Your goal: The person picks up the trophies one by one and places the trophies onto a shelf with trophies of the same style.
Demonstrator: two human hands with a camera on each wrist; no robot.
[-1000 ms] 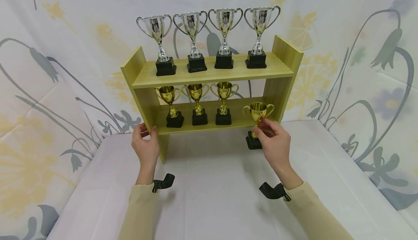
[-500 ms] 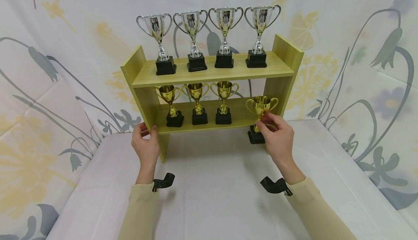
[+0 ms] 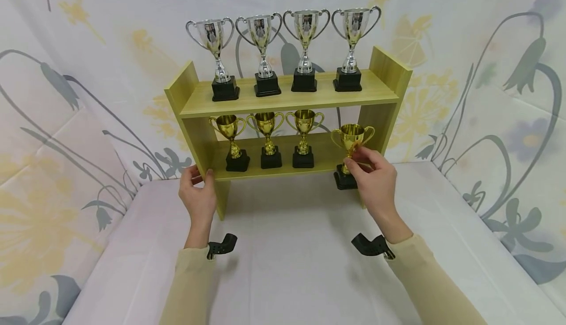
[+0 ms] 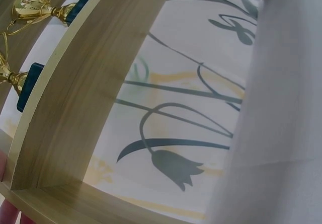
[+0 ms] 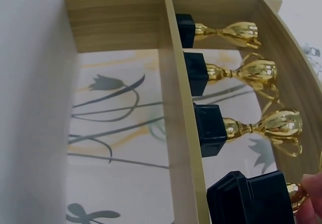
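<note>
My right hand (image 3: 377,182) pinches a gold trophy cup (image 3: 352,132) by its stem, upright, in front of the lower board's right end. Its black base (image 5: 254,199) looms close to the board's edge in the right wrist view; whether they touch I cannot tell. With thumb in front and fingers around the outside, my left hand (image 3: 197,198) grips the left side panel of a two-tier wooden shelf (image 3: 287,105). Three gold trophies stand on the lower board, among them a left one (image 3: 228,127), a middle one (image 3: 267,124) and a right one (image 3: 304,121).
Several silver trophies (image 3: 305,25) line the upper board. A white cloth (image 3: 292,266) covers the table under the shelf. Behind hangs a flower-patterned backdrop (image 3: 442,69). The shelf's right side panel (image 3: 391,99) rises beside the held trophy.
The held gold trophy has risen from below the lower board's edge toward its level, shifting slightly right and then back left. The left hand and the shelf stay put.
</note>
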